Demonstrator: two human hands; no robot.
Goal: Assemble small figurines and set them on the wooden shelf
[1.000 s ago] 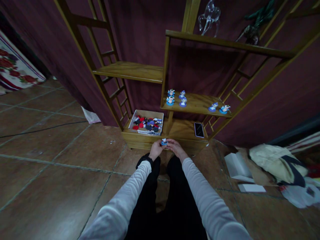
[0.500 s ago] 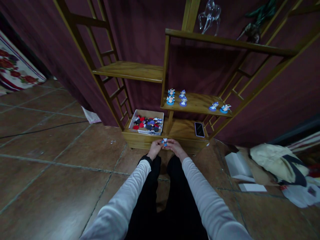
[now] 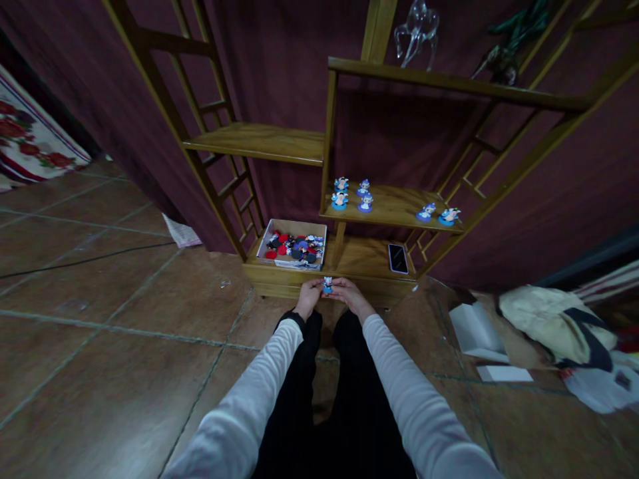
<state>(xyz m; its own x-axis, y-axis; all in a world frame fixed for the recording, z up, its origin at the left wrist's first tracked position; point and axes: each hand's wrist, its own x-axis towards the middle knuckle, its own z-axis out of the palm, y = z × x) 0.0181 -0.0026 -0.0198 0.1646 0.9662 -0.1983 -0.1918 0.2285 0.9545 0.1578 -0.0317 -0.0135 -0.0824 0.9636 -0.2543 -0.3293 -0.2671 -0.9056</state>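
Note:
Between my two hands is a small figurine [image 3: 327,285] with a white head and a blue base, upright in front of the cabinet's lower edge. My left hand [image 3: 308,297] grips it from the left with closed fingers. From the other side the fingers of my right hand [image 3: 352,295] are closed on it too. Just beyond my left hand stands an open cardboard box [image 3: 299,264] holding a jumble of figurines with red, black and blue bases [image 3: 294,246]. On the shelf above, several figurines [image 3: 365,202] stand in a left group, and two more [image 3: 426,212] stand at the right.
A phone [image 3: 398,258] lies on the lower wooden surface, right of the box. A clear glass horse [image 3: 418,33] and a dark green ornament [image 3: 509,50] occupy the top shelf. White box pieces [image 3: 478,332] and a cream bag [image 3: 549,319] lie on the floor at right.
The figurine has turned between my fingers, from tilted to upright with its blue base below. My hands have stayed in nearly the same place.

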